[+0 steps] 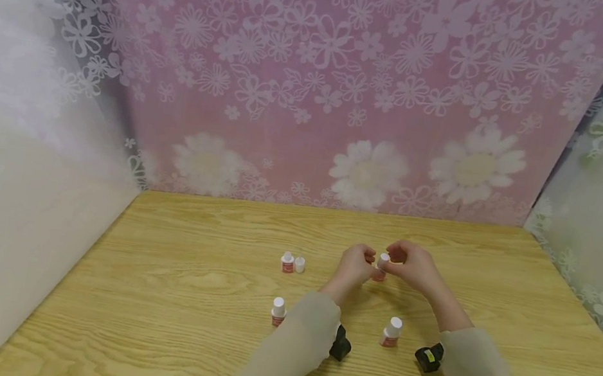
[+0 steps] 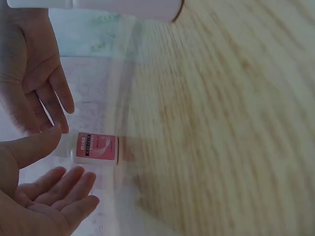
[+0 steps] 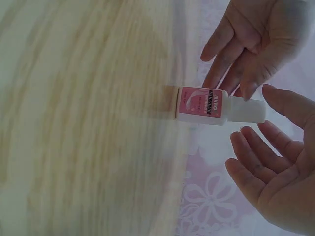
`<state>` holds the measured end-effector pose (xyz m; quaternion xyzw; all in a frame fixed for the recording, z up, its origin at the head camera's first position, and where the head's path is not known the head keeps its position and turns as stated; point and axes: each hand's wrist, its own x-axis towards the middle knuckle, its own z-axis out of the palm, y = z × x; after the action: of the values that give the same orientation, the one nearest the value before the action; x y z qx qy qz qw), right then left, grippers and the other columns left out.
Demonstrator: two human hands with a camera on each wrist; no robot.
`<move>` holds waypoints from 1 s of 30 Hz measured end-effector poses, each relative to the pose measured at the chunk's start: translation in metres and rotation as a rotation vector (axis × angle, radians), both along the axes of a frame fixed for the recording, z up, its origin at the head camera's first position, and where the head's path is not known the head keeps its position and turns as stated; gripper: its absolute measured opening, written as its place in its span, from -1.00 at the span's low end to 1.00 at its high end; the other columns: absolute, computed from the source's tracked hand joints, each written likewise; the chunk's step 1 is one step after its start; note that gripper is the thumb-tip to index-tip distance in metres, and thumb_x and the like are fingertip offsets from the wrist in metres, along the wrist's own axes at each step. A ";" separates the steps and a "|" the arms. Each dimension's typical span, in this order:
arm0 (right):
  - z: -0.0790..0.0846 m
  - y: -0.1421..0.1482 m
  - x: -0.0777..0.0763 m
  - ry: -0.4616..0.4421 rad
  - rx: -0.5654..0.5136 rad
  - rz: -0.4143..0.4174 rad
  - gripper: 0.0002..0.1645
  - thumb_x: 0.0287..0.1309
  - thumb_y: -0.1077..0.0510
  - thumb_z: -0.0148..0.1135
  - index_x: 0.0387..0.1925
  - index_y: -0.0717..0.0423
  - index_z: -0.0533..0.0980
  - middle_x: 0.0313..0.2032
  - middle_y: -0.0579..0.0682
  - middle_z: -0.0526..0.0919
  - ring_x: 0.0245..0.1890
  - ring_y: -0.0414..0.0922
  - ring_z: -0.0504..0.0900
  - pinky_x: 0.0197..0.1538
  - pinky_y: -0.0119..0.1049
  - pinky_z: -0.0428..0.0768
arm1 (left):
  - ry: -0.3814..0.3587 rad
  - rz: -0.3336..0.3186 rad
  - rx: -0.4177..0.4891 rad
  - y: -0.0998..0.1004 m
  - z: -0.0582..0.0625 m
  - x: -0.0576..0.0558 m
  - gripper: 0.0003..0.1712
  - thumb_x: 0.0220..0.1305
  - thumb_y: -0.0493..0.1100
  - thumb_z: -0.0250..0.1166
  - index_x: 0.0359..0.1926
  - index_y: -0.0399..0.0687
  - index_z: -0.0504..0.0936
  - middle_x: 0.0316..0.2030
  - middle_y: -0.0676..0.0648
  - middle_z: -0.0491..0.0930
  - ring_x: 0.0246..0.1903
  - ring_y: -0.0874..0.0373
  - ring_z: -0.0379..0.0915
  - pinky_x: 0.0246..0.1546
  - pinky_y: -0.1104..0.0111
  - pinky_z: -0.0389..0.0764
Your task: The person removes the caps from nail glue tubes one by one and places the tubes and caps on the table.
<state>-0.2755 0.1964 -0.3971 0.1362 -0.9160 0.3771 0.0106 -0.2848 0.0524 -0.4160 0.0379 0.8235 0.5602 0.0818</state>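
Observation:
A small white bottle with a pink label (image 3: 202,105) stands upright on the wooden table, its tall white cap (image 3: 243,109) on top. From the right, my right hand (image 1: 412,266) reaches in with thumb and forefinger spread on either side of the cap's top. My left hand (image 1: 355,267) is on the other side, its thumb right beside the cap. Both hands have their fingers apart and relaxed around the bottle, as the right wrist view shows. In the left wrist view, the left thumb (image 2: 44,143) overlaps part of the cap.
At the left, another bottle (image 1: 287,264) stands with a loose white cap (image 1: 299,265) beside it. Two capped bottles stand nearer, one by the left forearm (image 1: 278,310) and one between the arms (image 1: 392,331). Flowered curtains (image 1: 294,83) enclose the table (image 1: 170,324).

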 end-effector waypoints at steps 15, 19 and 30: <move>-0.010 -0.002 -0.004 -0.009 -0.047 -0.037 -0.69 -0.03 0.16 0.29 -0.29 0.30 0.47 -0.36 0.10 0.57 -0.33 -0.01 0.53 -0.32 -0.18 0.47 | 0.078 0.055 -0.135 0.010 -0.014 -0.012 -0.82 -0.28 -0.36 0.45 -0.52 -0.17 0.65 -0.62 0.07 0.51 -0.55 0.27 0.34 -0.48 0.49 0.39; -0.011 -0.003 -0.004 -0.003 -0.045 -0.054 -0.71 -0.04 0.16 0.30 -0.31 0.28 0.48 -0.38 0.09 0.58 -0.34 -0.02 0.53 -0.34 -0.20 0.46 | 0.070 0.053 -0.134 0.012 -0.017 -0.015 -0.83 -0.28 -0.34 0.47 -0.54 -0.16 0.66 -0.65 0.10 0.50 -0.57 0.30 0.30 -0.52 0.51 0.36; -0.011 -0.005 -0.009 0.025 -0.020 -0.076 -0.73 -0.07 0.16 0.33 -0.40 0.26 0.46 -0.46 0.06 0.54 -0.43 -0.06 0.48 -0.43 -0.27 0.41 | 0.066 0.020 -0.141 0.012 -0.017 -0.019 -0.79 -0.33 -0.32 0.50 -0.52 -0.15 0.68 -0.64 0.09 0.54 -0.57 0.32 0.29 -0.50 0.54 0.34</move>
<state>-0.2847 0.1913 -0.4079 0.1060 -0.9165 0.3838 0.0376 -0.3042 0.0640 -0.4333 0.0422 0.8634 0.5002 0.0514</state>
